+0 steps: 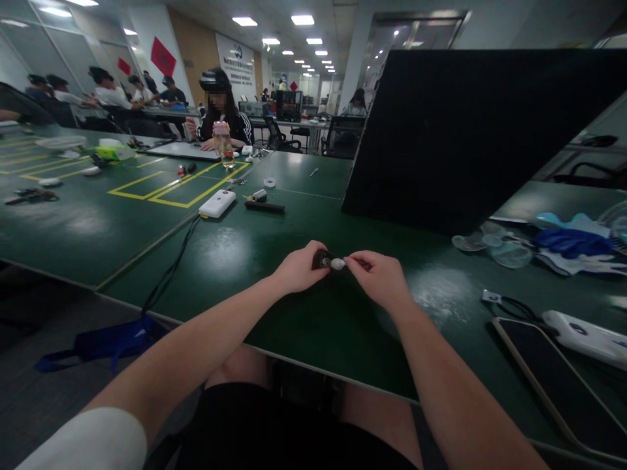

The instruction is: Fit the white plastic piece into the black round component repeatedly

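Over the green table, my left hand [300,267] is closed around a small dark part [321,259] with a round, metallic-looking end. A small white oval piece [337,264] sits between my two hands, against the dark part. My right hand [379,277] pinches the far end of this white piece with thumb and fingertips. Something dark shows under the right fingers, too small to name. Both hands are close together, just above the tabletop [313,320].
A big black panel [465,137] leans at the right. Near it lie clear fan-like blades [509,253], blue-and-white gloves [578,243] and a phone [558,385]. A white power bank [217,203], a black bar [264,207] and a bottle [224,147] stand beyond. A person sits opposite.
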`<state>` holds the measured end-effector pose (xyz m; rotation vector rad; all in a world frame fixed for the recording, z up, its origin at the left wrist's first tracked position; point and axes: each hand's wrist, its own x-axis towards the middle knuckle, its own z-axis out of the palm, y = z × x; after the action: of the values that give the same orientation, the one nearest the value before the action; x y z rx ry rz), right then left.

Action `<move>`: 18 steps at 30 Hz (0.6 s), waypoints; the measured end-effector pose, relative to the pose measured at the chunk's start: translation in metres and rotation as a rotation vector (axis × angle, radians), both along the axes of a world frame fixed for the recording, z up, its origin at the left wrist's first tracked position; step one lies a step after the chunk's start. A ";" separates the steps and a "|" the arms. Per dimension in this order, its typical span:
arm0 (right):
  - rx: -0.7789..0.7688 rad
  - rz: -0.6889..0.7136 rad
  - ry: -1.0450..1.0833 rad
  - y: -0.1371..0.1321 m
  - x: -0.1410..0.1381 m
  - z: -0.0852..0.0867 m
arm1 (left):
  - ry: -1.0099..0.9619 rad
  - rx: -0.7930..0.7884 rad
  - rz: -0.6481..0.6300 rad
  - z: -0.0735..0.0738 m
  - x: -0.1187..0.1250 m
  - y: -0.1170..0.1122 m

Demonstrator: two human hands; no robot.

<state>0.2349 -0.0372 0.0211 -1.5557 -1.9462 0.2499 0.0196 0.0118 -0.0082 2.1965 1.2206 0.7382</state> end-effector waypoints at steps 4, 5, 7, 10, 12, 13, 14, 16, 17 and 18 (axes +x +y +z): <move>-0.091 -0.104 -0.018 0.002 0.000 -0.002 | 0.007 -0.022 -0.040 0.000 -0.001 0.000; -0.103 -0.125 -0.015 0.002 0.001 -0.002 | 0.012 -0.028 -0.042 0.000 0.000 0.000; -0.110 -0.174 0.025 0.002 0.003 0.000 | 0.006 -0.051 -0.036 0.000 0.000 -0.001; -0.135 -0.247 0.142 0.003 0.009 0.003 | -0.042 -0.067 -0.023 -0.002 -0.006 0.001; -0.166 -0.277 0.190 0.005 0.012 0.005 | -0.040 -0.007 0.007 -0.004 -0.020 0.006; -0.182 -0.280 0.193 0.005 0.013 0.005 | -0.023 0.043 0.035 -0.005 -0.031 0.009; -0.196 -0.278 0.184 0.006 0.013 0.005 | 0.004 0.096 0.074 -0.005 -0.045 0.014; -0.220 -0.257 0.148 0.007 0.012 0.003 | 0.063 0.190 0.181 -0.005 -0.077 0.023; -0.231 -0.245 0.130 0.008 0.011 0.002 | 0.097 0.223 0.249 -0.003 -0.095 0.027; -0.243 -0.231 0.115 0.008 0.011 0.001 | 0.135 0.256 0.335 -0.001 -0.113 0.032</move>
<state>0.2455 -0.0289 0.0219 -1.8621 -1.6784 0.4799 -0.0938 0.0436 -0.0095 2.3013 1.6706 0.9356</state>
